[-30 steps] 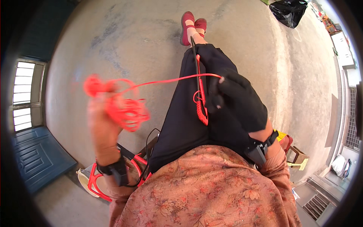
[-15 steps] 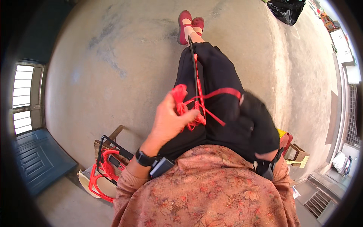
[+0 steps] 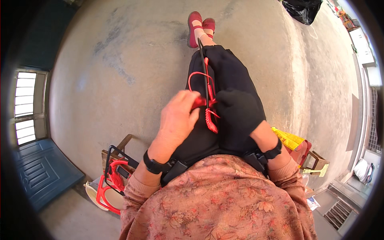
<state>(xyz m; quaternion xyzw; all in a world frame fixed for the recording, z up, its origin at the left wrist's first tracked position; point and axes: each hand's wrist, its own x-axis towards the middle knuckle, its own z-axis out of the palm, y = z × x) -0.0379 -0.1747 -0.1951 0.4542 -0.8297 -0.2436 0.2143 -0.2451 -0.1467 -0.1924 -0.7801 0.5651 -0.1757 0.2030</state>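
Observation:
A thin black frame [image 3: 205, 72] lies lengthwise over my lap, seen nearly edge-on. Red cord [image 3: 210, 122] is wound tightly round its near end, and more red wrapping runs along its side. My left hand [image 3: 178, 116], bare, is closed on a bundle of red cord [image 3: 198, 102] just left of the frame; the fingertips are blurred. From there a loop of cord arches up and over the frame. My right hand [image 3: 239, 111] wears a black glove and sits against the frame's right side. Its fingers meet the cord, but they blend into my black trousers.
At lower left, another black frame with red cords [image 3: 116, 176] rests by a pale round container [image 3: 93, 196]. Right of my lap are a yellow and red bag [image 3: 290, 140] and a small wooden stool [image 3: 318, 165]. A black plastic bag [image 3: 303, 10] lies at the far right.
My right hand has come in from the right, where it held a strand stretched out, to the frame. The left hand has shifted slightly, and a cord loop now arches over the frame.

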